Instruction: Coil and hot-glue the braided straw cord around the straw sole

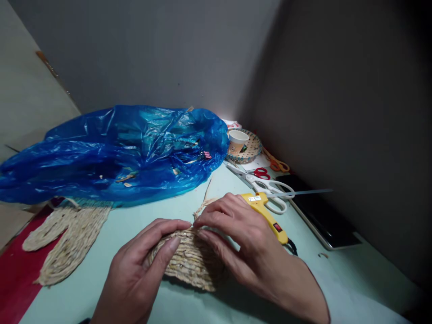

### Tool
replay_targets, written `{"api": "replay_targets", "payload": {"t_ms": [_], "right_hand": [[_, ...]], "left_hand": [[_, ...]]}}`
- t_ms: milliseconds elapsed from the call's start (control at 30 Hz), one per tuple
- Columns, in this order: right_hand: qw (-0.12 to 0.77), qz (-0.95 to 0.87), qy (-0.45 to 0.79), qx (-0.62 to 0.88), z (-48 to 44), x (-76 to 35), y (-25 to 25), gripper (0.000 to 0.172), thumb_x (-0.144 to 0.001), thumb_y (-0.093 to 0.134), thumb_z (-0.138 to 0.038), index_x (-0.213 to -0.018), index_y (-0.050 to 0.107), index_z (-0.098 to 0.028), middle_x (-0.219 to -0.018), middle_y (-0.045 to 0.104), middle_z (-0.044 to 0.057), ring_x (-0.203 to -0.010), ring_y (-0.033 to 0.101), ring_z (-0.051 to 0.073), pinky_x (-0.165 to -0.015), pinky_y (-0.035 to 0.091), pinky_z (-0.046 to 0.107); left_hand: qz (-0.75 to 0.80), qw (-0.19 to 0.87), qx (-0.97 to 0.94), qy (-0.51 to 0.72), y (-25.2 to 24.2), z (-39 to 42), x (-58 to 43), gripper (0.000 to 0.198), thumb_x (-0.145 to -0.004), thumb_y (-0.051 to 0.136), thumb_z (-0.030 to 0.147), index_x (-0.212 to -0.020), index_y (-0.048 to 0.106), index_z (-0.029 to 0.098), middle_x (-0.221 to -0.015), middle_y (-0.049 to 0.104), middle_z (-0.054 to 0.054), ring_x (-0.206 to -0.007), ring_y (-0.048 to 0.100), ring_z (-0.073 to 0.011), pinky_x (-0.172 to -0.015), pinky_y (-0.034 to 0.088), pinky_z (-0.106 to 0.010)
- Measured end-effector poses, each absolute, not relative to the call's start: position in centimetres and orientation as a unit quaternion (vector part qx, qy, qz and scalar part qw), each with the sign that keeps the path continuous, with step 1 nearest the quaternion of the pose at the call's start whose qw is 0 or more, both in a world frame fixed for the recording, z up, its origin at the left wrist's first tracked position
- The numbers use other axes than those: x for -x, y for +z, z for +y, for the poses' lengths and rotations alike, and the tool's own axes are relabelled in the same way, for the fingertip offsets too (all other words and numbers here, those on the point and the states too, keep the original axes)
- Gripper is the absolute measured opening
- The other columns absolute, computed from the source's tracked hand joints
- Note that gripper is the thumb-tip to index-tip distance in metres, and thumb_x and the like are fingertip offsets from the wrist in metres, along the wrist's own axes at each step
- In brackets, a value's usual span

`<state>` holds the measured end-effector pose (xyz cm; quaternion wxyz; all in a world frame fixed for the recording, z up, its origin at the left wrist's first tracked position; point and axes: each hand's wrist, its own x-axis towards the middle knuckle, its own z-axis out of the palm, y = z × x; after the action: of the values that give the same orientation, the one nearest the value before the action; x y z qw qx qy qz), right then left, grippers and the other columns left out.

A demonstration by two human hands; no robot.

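Between my hands is a piece made of rows of twisted straw cord [191, 261], tilted up from the pale green table. My left hand [145, 256] grips its left side, thumb on the near face and fingers behind the top edge. At that top edge, the thumb and fingers of my right hand [232, 238] pinch the straw cord. A loose straw strand [204, 204] sticks up past my right fingertips. Just beyond my right hand lies a yellow glue gun [270, 216] with a pale glue stick in its back end.
A blue plastic bag [135, 157] spreads across the back left. Another straw piece [72, 238] lies on red material. White scissors [251, 180], red-handled scissors [261, 173], orange-handled scissors [280, 165], a paper cup [238, 141] in a woven basket [254, 146] and a black tablet-like device [320, 216] sit to the right.
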<state>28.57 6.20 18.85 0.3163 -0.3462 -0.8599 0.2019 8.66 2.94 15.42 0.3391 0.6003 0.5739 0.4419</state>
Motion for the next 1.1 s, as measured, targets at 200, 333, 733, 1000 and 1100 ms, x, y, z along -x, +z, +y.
{"api": "replay_targets", "payload": {"t_ms": [200, 333, 733, 1000, 1100], "right_hand": [[0.304, -0.865, 0.190, 0.350, 5.7, -28.4, 18.8, 0.021, -0.102, 0.049, -0.021, -0.106, 0.068, -0.012, -0.097, 0.067, 0.009, -0.090, 0.053, 0.023, -0.082, 0.039, 0.040], [0.295, -0.885, 0.129, 0.337, 5.5, -28.5, 18.4, 0.021, -0.100, 0.047, -0.014, -0.102, 0.068, -0.010, -0.096, 0.067, 0.010, -0.087, 0.052, 0.023, -0.078, 0.038, 0.040], [0.271, -0.921, 0.016, 0.280, 5.5, -28.7, 18.2, 0.035, -0.102, 0.035, -0.011, -0.099, 0.069, -0.005, -0.095, 0.073, 0.013, -0.083, 0.055, 0.025, -0.076, 0.033, 0.045], [0.268, -0.926, 0.109, 0.244, 6.2, -29.1, 17.8, 0.016, -0.092, 0.056, -0.013, -0.094, 0.070, -0.005, -0.089, 0.070, 0.010, -0.085, 0.051, 0.022, -0.079, 0.036, 0.042], [0.273, -0.918, 0.132, 0.256, 6.3, -28.9, 17.5, 0.019, -0.095, 0.053, -0.011, -0.090, 0.070, -0.005, -0.086, 0.070, 0.010, -0.084, 0.051, 0.021, -0.081, 0.037, 0.041]], "left_hand": [[0.582, 0.313, -0.594, 0.459, 15.2, 2.6, -9.2, 0.014, -0.087, 0.064, 0.041, -0.092, 0.077, 0.037, -0.097, 0.075, 0.005, -0.092, 0.067, -0.0177, -0.086, 0.047, -0.022], [0.576, 0.309, -0.598, 0.464, 15.1, 2.6, -9.1, 0.014, -0.088, 0.063, 0.038, -0.092, 0.076, 0.037, -0.097, 0.075, 0.005, -0.091, 0.067, -0.0179, -0.085, 0.046, -0.023], [0.628, 0.327, -0.538, 0.457, 15.4, 2.7, -9.0, 0.017, -0.081, 0.068, 0.047, -0.093, 0.078, 0.039, -0.096, 0.078, 0.007, -0.095, 0.068, -0.0201, -0.086, 0.046, -0.022], [0.642, 0.398, -0.480, 0.446, 15.2, 2.5, -9.1, 0.031, -0.077, 0.069, 0.054, -0.102, 0.073, 0.037, -0.097, 0.077, 0.006, -0.093, 0.070, -0.0193, -0.081, 0.047, -0.020], [0.651, 0.376, -0.497, 0.433, 15.1, 2.5, -9.0, 0.028, -0.078, 0.068, 0.054, -0.100, 0.073, 0.037, -0.097, 0.077, 0.008, -0.094, 0.068, -0.0180, -0.083, 0.045, -0.018]]}}
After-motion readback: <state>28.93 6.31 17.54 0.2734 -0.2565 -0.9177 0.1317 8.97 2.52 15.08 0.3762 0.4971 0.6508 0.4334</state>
